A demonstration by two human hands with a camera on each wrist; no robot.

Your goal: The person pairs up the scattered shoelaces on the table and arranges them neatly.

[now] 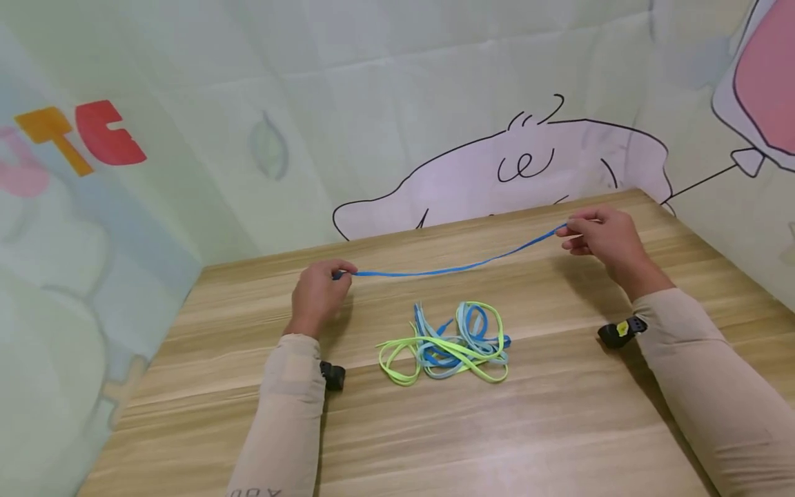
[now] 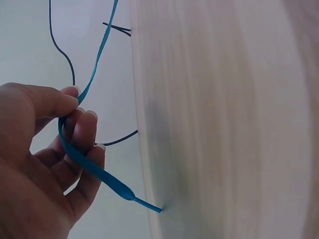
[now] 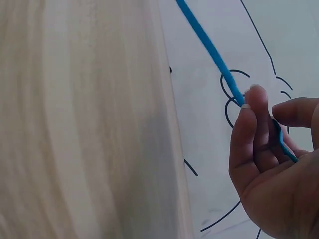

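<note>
A flat blue shoelace point(image 1: 447, 268) stretches between both hands above the back of the table, sagging slightly in the middle. My left hand point(image 1: 319, 293) pinches it between thumb and forefinger near one end. In the left wrist view the lace's tipped end point(image 2: 147, 204) dangles past the fingers. At the right, higher in the head view, my right hand point(image 1: 609, 241) pinches the lace by its other part; in the right wrist view a short length point(image 3: 284, 144) runs over the palm. Between and below the hands lies a loose pile of laces point(image 1: 459, 352) in lime green, light blue and blue.
The wood-grain table point(image 1: 472, 435) meets a printed cloth backdrop point(image 1: 298, 138) along its back and right edges. Each wrist wears a black strapped device, one on the left point(image 1: 333, 376) and one on the right point(image 1: 617, 333).
</note>
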